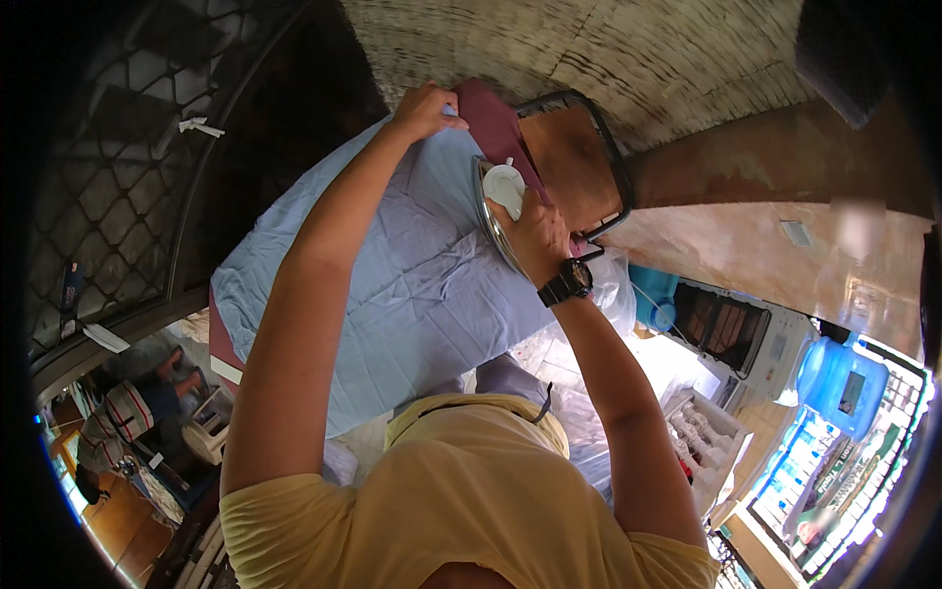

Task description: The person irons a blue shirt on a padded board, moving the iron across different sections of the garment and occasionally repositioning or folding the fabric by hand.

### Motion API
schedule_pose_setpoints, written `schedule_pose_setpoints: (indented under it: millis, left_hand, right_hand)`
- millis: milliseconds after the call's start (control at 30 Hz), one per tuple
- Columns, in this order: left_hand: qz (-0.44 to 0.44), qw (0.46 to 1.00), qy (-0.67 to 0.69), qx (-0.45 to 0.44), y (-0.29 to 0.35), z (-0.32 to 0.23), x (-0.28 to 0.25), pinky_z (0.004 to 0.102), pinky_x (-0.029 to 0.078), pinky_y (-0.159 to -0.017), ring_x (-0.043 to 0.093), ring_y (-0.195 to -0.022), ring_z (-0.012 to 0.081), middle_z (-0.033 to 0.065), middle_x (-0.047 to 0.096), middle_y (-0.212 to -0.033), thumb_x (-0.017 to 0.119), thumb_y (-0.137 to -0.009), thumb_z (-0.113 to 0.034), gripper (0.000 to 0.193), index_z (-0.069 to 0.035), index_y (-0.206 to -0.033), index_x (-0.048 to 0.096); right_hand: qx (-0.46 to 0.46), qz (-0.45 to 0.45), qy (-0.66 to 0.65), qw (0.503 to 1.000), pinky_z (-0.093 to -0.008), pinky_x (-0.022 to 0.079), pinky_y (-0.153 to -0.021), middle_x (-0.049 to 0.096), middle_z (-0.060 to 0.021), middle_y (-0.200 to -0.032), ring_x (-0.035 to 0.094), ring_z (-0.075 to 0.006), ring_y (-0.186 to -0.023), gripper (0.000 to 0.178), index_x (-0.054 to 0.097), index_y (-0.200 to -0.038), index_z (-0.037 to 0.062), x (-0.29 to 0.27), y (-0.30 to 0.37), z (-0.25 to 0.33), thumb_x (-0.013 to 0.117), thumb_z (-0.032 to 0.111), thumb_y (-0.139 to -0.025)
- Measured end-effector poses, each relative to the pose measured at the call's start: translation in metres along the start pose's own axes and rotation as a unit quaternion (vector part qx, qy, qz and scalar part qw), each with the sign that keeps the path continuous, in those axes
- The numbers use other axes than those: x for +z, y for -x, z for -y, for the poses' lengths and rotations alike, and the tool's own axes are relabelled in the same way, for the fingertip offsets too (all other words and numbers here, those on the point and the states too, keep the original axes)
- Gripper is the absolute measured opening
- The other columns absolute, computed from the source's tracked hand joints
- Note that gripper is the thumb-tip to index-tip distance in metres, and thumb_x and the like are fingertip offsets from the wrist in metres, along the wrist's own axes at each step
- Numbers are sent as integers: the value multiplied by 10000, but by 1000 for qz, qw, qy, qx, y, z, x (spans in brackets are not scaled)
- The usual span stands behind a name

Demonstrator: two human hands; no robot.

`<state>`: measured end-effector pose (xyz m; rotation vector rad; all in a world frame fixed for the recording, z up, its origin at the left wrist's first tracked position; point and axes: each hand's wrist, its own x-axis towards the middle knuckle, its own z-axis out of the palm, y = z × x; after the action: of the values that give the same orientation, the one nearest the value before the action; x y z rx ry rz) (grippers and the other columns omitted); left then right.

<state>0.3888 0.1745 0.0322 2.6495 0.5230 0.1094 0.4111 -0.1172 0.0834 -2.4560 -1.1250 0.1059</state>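
A light blue cloth (pixel 392 285), creased in places, is spread over a maroon-covered table (pixel 488 116). At its far end my left hand (pixel 427 111) has its fingers curled on the edge of the cloth. My right hand (pixel 538 238), with a black watch on the wrist, is closed on a clothes iron (pixel 503 185) that has a white upper part and a shiny silver body. The iron rests at the right side of the cloth; my fingers and the back of my hand hide part of its handle.
Beyond the table's right edge stands a chair (pixel 574 172) with a black frame and brown seat. A dark lattice door (pixel 108 187) is at left. Blue water containers (pixel 842 386), a white appliance (pixel 775 344) and a white crate (pixel 705 432) are at right.
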Motion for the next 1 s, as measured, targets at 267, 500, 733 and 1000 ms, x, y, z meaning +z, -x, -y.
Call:
schedule_pose_setpoints:
  millis: [267,500,733,1000]
  left_hand:
    - [43,990,-61,121,-17,26,-26,409,494,-744,642,-897,299,75,700,-851,855,-664,-347,337,-100,-837,707]
    - [95,995,41,-7,-38,74,-53,400,519,-756,677,-890,285,142,707,-921,847,-709,-332,395,-57,-961,719]
    - [-123,980,126,-94,-12,81,17,466,505,-791,659,-921,414,228,680,-983,665,-905,-409,423,-28,-1085,629]
    - [-234,949,169,-124,2,59,27,475,487,-704,646,-824,430,229,657,-837,646,-928,-368,338,-47,-1029,615]
  right_hand:
    - [4,1,-15,1000,-485,550,-565,643,-230,-651,669,-431,-661,601,601,-828,-2,6,-30,16,651,596,-849]
    - [-11,16,-13,1000,-476,552,-516,648,-216,-656,674,-408,-638,568,590,-849,11,5,-49,19,649,576,-858]
    - [-26,-2,-11,1000,-478,548,-513,646,-224,-662,668,-420,-636,560,590,-838,1,11,-67,32,666,555,-854]
    - [-15,18,-33,999,-500,550,-560,664,-231,-722,676,-426,-683,550,613,-871,-7,19,-102,51,700,535,-829]
